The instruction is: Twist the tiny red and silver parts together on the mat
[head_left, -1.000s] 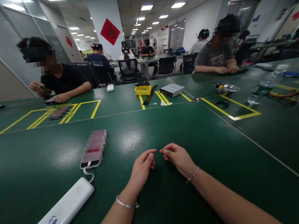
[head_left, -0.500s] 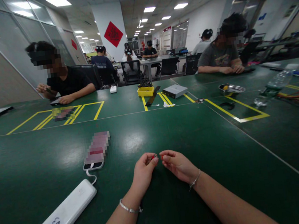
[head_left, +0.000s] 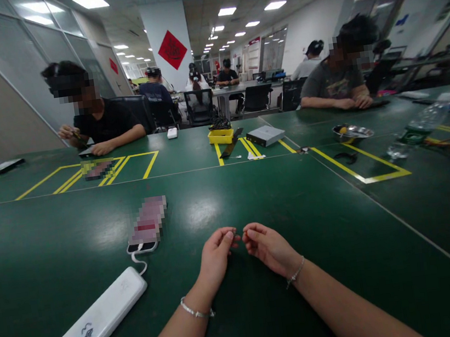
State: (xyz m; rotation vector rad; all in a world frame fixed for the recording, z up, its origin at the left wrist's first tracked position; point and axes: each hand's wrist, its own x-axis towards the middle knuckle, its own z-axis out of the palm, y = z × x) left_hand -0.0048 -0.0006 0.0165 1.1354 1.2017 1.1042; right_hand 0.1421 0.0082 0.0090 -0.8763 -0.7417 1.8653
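Observation:
My left hand point(head_left: 217, 253) is just above the green table point(head_left: 295, 198), thumb and fingers pinched together around something tiny that I cannot make out. Close beside it, with a narrow gap between the fingertips, my right hand point(head_left: 269, 246) is pinched in the same way. Whatever sits in its fingertips is too small to name. A bracelet circles each wrist. To the left of my hands lies a phone point(head_left: 149, 220), plugged by a short white cable point(head_left: 141, 263) into a long white power bank point(head_left: 99, 326).
Farther back are a yellow tray point(head_left: 221, 136) with black cables, a grey box point(head_left: 265, 135) and a metal bowl point(head_left: 352, 132). A plastic bottle point(head_left: 422, 123) lies at the right. Two people sit across the table; one's hand point(head_left: 69, 134) is raised.
The red bit seen at my left fingertips is now hidden. Both hands keep nearly the same place, fingers slightly shifted. The view has turned a little.

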